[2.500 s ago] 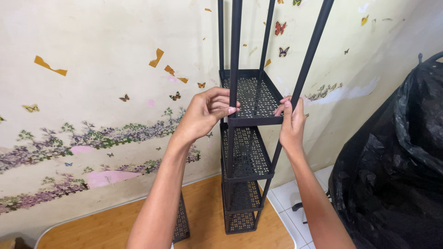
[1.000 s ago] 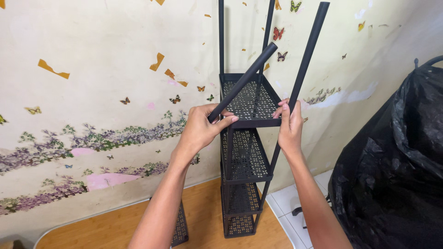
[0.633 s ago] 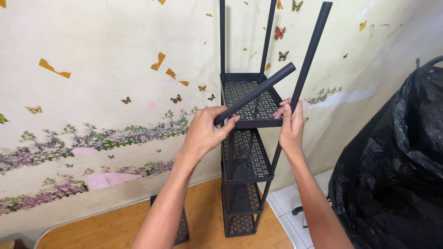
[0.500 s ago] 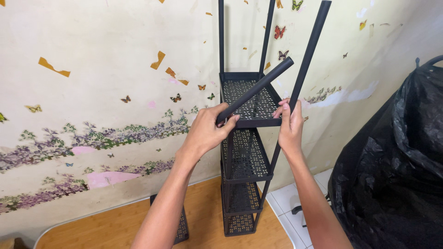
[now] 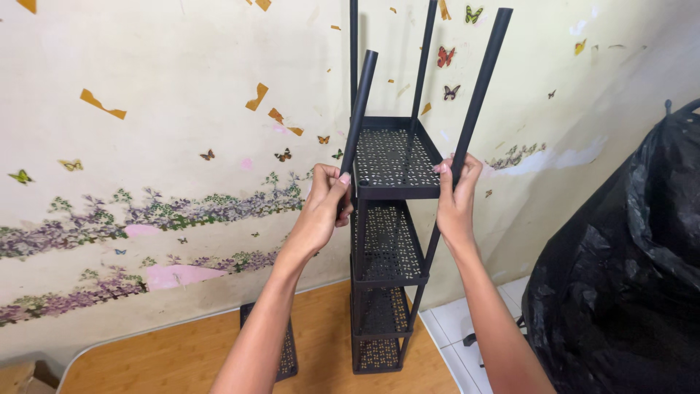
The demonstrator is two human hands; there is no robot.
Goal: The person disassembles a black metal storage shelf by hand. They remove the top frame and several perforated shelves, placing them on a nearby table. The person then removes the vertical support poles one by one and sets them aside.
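A tall black metal rack [image 5: 386, 241] with several perforated shelves stands against the wall. My left hand [image 5: 322, 208] grips a loose black pole [image 5: 359, 109], held nearly upright at the front left corner of the top shelf [image 5: 394, 157]. My right hand [image 5: 456, 197] holds the front right pole [image 5: 480, 91] where it meets that shelf. Two more poles rise at the back of the rack.
A spare perforated black shelf [image 5: 281, 350] leans low against the wall on the wooden floor [image 5: 182, 361]. A large black plastic bag [image 5: 627, 270] fills the right side. The wall [image 5: 146, 146] bears butterfly and flower stickers. White tiles [image 5: 456, 321] lie right of the rack.
My left hand has swung the loose pole from a slant across the top shelf up to nearly vertical at the front left corner. My right hand stays on the right pole.
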